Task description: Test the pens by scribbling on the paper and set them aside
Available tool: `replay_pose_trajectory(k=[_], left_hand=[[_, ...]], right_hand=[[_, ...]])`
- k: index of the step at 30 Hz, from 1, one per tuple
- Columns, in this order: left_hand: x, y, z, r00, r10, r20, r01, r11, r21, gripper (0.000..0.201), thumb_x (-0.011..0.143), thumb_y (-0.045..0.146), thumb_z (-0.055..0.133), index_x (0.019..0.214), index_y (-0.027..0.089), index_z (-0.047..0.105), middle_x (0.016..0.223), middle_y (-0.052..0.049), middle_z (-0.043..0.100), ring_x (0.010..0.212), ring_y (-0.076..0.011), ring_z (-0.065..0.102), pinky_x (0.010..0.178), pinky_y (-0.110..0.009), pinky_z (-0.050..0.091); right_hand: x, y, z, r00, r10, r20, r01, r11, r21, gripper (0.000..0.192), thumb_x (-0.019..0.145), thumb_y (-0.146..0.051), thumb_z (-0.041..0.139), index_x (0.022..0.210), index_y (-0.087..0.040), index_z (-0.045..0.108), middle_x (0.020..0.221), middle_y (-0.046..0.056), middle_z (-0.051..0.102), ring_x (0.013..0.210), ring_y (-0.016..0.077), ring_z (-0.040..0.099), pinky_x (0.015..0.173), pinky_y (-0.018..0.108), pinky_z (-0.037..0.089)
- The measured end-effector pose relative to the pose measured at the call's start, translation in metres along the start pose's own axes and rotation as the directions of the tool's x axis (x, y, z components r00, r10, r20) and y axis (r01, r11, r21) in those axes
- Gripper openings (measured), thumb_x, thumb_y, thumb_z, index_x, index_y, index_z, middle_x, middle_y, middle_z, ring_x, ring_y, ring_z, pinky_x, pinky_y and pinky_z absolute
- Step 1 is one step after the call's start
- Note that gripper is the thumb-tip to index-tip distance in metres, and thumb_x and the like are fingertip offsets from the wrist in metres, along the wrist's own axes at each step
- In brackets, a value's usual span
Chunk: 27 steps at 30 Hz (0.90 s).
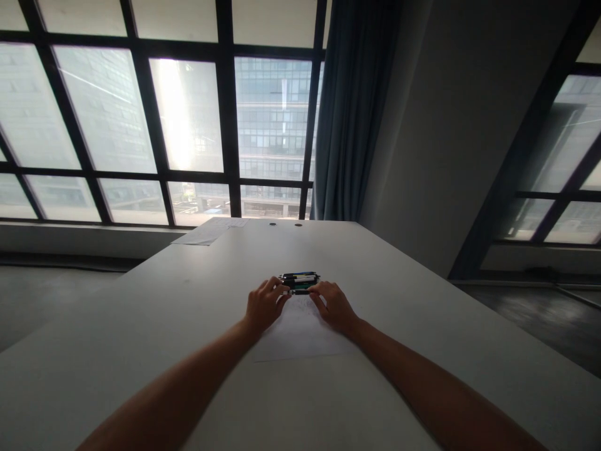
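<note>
Between my two hands is a dark pen (300, 292), lying crosswise. My left hand (267, 304) pinches its left end, and my right hand (332, 304) has thumb and fingers closed on its right end. Just beyond it lies a group of several pens (300, 277), mostly black, with bits of blue, white and green showing. They lie side by side, roughly parallel to the held pen. Beneath my hands a white sheet of paper (300, 341) with faint marks rests on the table; my fingers and the pens cover part of it.
The long white table (404, 351) stretches away toward the windows (188, 119). More paper (204, 233) lies at its far left corner. Two small dark round spots (285, 224) sit near the far edge. A blue curtain (350, 113) and a grey pillar (413, 144) stand behind, to the right.
</note>
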<state>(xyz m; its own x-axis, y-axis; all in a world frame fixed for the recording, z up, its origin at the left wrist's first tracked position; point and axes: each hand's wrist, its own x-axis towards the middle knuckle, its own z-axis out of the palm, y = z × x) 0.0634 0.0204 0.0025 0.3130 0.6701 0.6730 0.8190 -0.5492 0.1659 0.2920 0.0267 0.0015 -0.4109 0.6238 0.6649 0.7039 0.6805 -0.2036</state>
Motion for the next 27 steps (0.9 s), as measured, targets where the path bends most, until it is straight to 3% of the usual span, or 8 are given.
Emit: replay_pose_trajectory(k=[13,27], left_hand=[[0.0006,0.0034,-0.0022,1.000,-0.001,-0.013,0.001,1.000,-0.009,0.021,0.094,0.039,0.053,0.100,0.025,0.068,0.107,-0.005,0.065,0.095,-0.0198,0.062,0.065,-0.025,0.047],[-0.0024,0.0033,0.0005,0.999,0.027,0.024,-0.028,1.000,0.004,0.027,0.093,0.044,0.051,0.109,0.026,0.065,0.115,-0.004,0.066,0.090,-0.0193,0.066,0.069,-0.027,0.048]], right_hand=[[-0.0004,0.0007,0.0021,0.999,0.002,0.042,-0.002,1.000,-0.008,0.032,0.101,-0.036,0.036,0.100,-0.018,0.062,0.095,0.008,0.068,0.089,0.0207,0.059,0.081,0.035,0.039],[-0.0001,-0.0005,0.0008,0.995,0.051,0.084,-0.049,0.998,-0.029,0.035,0.101,-0.034,0.035,0.089,-0.019,0.064,0.088,0.006,0.068,0.084,0.0186,0.058,0.081,0.032,0.037]])
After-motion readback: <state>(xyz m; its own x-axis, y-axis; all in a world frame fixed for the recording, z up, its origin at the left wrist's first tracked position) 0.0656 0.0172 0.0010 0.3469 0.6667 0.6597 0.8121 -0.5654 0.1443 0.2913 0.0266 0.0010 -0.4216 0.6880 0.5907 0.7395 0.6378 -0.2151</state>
